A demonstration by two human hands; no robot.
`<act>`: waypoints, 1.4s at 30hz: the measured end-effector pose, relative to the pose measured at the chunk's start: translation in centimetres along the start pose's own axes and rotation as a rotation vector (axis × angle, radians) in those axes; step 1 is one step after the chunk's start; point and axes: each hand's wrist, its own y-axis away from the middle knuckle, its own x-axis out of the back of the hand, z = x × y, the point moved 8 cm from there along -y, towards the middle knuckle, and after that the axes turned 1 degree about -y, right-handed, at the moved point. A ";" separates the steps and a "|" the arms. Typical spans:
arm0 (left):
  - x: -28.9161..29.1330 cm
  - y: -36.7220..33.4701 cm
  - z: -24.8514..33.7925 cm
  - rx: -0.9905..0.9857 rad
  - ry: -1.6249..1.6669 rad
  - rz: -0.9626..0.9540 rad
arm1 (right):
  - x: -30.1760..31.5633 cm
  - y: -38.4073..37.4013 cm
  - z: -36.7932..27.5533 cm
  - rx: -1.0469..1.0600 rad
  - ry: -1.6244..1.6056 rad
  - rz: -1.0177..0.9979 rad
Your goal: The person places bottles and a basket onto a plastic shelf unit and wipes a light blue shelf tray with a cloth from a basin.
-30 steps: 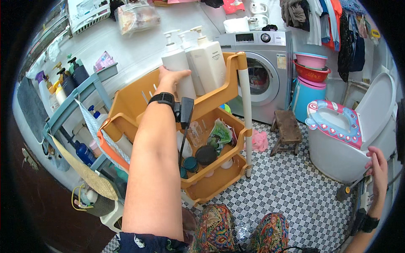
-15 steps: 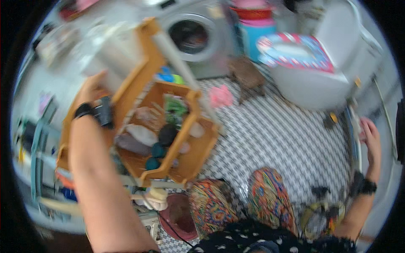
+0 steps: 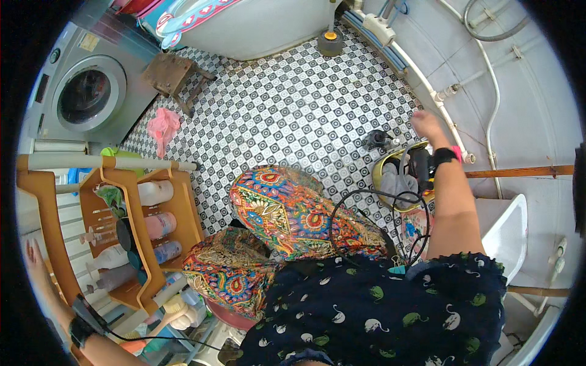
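At the far left, my left hand (image 3: pixel 38 268) is open, its fingers stretched out beside the side panel of an orange-brown plastic shelf rack (image 3: pixel 52 244). On the rack's tiers lie several bottles, among them a pink bottle (image 3: pixel 161 225), a white bottle (image 3: pixel 155 193) and a blue one (image 3: pixel 166 251). My right hand (image 3: pixel 429 127) is curled into a fist above the floor near a white wall pipe (image 3: pixel 421 76); nothing shows sticking out of it. Below that wrist stands a yellow-rimmed basin (image 3: pixel 379 177) with grey cloth inside. A small black object (image 3: pixel 377 139) lies by it.
A washing machine (image 3: pixel 91 91), a low wooden stool (image 3: pixel 168 73) and a crumpled pink bag (image 3: pixel 163 129) are at upper left. The toilet (image 3: pixel 262 30) stands at the top. A white sink (image 3: pixel 510 238) is at right. Black cables (image 3: pixel 332 229) loop across my lap.
My view has swung rightward, so the rack now sits farther left. The left hand shows with fingers spread beside the rack. My right hand went from stretched fingers to a fist.
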 end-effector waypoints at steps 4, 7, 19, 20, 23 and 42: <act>-3.3 2.3 2.8 -0.035 0.054 -0.028 | -6.7 0.2 2.4 0.132 0.035 -0.011; -2.9 5.8 9.5 -0.076 -0.134 0.121 | -9.0 1.8 -0.1 0.166 0.210 -0.028; -8.0 14.8 26.5 -0.276 0.042 0.108 | -10.9 5.0 -10.1 0.517 0.463 0.062; -7.8 15.6 29.6 -0.363 -0.106 0.148 | -9.7 6.5 -13.1 0.585 0.469 0.049; -10.3 16.7 33.0 -0.492 -0.030 0.130 | -5.4 10.4 -20.9 0.740 0.350 0.132; -1.2 13.1 33.3 -0.263 0.400 0.499 | 9.2 49.1 -65.1 1.892 -0.292 0.102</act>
